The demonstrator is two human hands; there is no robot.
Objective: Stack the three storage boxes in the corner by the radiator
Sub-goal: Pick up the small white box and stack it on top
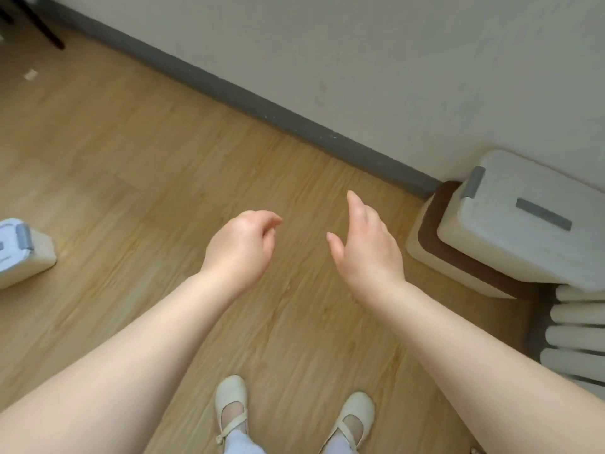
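A: So, where are the boxes?

B: Two are already stacked at the right, in the corner by the radiator (576, 335). The top box (523, 221), white lid with grey latches, sits on the bottom box (435, 253), the one with the brown rim. It looks turned a little against the one below, so the stack isn't square.

A: And the third?

B: The third box (19, 253) stands on the floor (131, 158) at the far left edge of the view, only partly in frame, well apart from the stack. Same white lid, grey latch.

A: What about the grip, either hand carrying anything?

B: No. The left hand (240, 247) hangs over bare floor with fingers loosely curled, holding nothing. The right hand (368, 247) is empty too, fingers nearly straight, thumb out, pointing toward the wall (360, 60). Both sit mid-frame, between the stack and the lone box.

A: So how far along?

B: I'd judge two thirds done. What's left is to fetch the box on the left, carry it across and set it on top. The skewed top box may want straightening first, or the third could sit unsteady.

A: Anything else nearby?

B: Just the person's shoes (230, 407) near the bottom edge.
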